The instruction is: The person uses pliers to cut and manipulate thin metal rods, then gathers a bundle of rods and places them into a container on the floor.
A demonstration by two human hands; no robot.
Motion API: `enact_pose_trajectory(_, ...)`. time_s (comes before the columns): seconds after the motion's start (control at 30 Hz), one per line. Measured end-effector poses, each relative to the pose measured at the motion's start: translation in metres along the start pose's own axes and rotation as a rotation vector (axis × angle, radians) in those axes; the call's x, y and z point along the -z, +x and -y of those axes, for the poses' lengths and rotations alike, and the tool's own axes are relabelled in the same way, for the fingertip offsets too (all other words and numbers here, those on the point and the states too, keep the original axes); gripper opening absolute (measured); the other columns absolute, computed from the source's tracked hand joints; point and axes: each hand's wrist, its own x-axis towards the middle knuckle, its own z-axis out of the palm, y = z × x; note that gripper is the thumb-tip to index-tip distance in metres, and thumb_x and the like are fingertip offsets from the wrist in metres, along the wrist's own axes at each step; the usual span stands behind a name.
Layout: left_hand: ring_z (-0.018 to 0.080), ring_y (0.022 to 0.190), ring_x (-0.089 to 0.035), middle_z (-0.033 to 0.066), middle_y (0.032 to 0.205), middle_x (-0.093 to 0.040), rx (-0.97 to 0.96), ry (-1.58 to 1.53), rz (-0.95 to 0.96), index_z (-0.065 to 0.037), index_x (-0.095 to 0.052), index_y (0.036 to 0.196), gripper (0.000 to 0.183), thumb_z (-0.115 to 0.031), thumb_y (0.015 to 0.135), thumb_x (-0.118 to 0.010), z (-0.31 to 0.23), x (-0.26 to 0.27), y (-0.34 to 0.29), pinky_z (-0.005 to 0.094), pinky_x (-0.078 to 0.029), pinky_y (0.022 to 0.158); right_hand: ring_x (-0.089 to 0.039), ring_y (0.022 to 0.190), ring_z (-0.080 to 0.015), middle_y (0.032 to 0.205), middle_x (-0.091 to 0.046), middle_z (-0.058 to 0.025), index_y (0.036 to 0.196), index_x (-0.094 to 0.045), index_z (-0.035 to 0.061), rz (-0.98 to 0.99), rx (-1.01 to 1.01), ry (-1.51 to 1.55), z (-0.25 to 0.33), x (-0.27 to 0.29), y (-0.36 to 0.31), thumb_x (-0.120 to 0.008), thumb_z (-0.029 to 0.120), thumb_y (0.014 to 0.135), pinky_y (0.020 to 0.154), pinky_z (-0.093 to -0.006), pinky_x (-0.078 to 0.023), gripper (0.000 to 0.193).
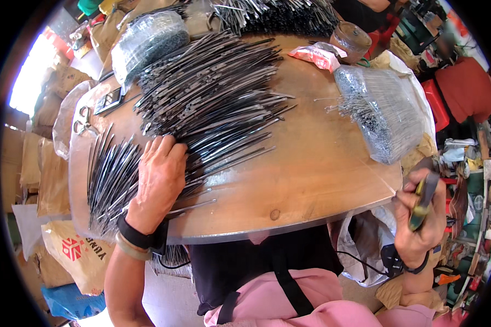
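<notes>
A round wooden table stretches ahead of both hands. A big fan of dark metal strips spreads under and beyond the left hand, which lies flat, fingers spread, pressing them down. A plastic-wrapped bundle of thin wires sits above the right hand, closed round yellow-handled pliers off the table edge.

Bench: round wooden top, smooth, matt tan, one knot near its front edge.
Rods, fanned across the bench's left half: thin dark metal, glossy.
Bag, at the bench's right edge: clear shiny plastic over metal pins.
Sacks, beside the bench's left rim: matt brown paper.
</notes>
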Motion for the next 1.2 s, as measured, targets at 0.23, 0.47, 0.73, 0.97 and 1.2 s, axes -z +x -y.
enact_pose_trajectory(0.23,0.0349,0.077,-0.057,0.0138,0.082,-0.050,-0.013,-0.081,0.003,-0.003,-0.060,0.089,0.014,0.004,0.078,-0.065,-0.002,0.026,0.016,0.0440,-0.048,0.066,-0.056,0.087,-0.0164,0.116,-0.057,-0.0167,0.091,-0.066,-0.0016,-0.007,-0.570,0.885,0.011,-0.022,-0.009,-0.077,0.011,0.083,0.081,-0.0294,-0.046,0.018)
enact_pose_trajectory(0.47,0.0211,0.059,-0.063,0.0111,0.079,-0.065,0.676,-0.800,0.264,-0.002,-0.060,0.103,0.019,0.003,0.085,-0.063,-0.019,0.050,-0.039,0.0322,-0.048,0.049,-0.056,0.086,-0.0199,0.113,-0.058,-0.0154,0.094,-0.064,-0.0033,0.078,-0.974,1.404,0.001,-0.047,-0.025,-0.074,0.011,0.084,0.072,-0.0317,-0.046,0.020)
enact_pose_trajectory(0.73,0.0244,0.049,-0.058,0.0192,0.085,-0.066,1.114,-2.466,0.128,0.002,-0.054,0.127,0.045,-0.001,0.085,-0.069,-0.128,0.036,-0.062,0.0304,-0.046,0.044,-0.057,0.086,-0.0193,0.112,-0.058,-0.0164,0.094,-0.066,-0.0041,0.108,-0.802,1.397,0.004,-0.047,-0.016,-0.074,0.012,0.084,0.071,-0.0319,-0.046,0.020)
enact_pose_trajectory(0.97,0.0174,0.050,-0.057,0.0186,0.077,-0.068,1.124,-1.907,0.132,0.005,-0.065,0.099,0.016,0.003,0.083,-0.070,-0.148,0.022,-0.079,0.0258,-0.044,0.045,-0.055,0.088,-0.0162,0.113,-0.056,-0.0155,0.093,-0.067,-0.0034,0.138,-0.521,1.153,-0.002,-0.040,-0.008,-0.075,0.008,0.083,0.079,-0.0293,-0.046,0.017)
enact_pose_trajectory(1.2,0.0148,0.058,-0.062,0.0164,0.080,-0.071,1.070,-1.734,0.426,0.006,-0.066,0.096,0.014,0.006,0.083,-0.070,-0.148,0.019,-0.073,0.0241,-0.050,0.054,-0.059,0.084,-0.0222,0.107,-0.060,-0.0135,0.091,-0.066,0.0006,0.408,-0.090,0.537,0.013,-0.049,-0.002,-0.069,0.005,0.079,0.079,-0.0345,-0.048,0.013)
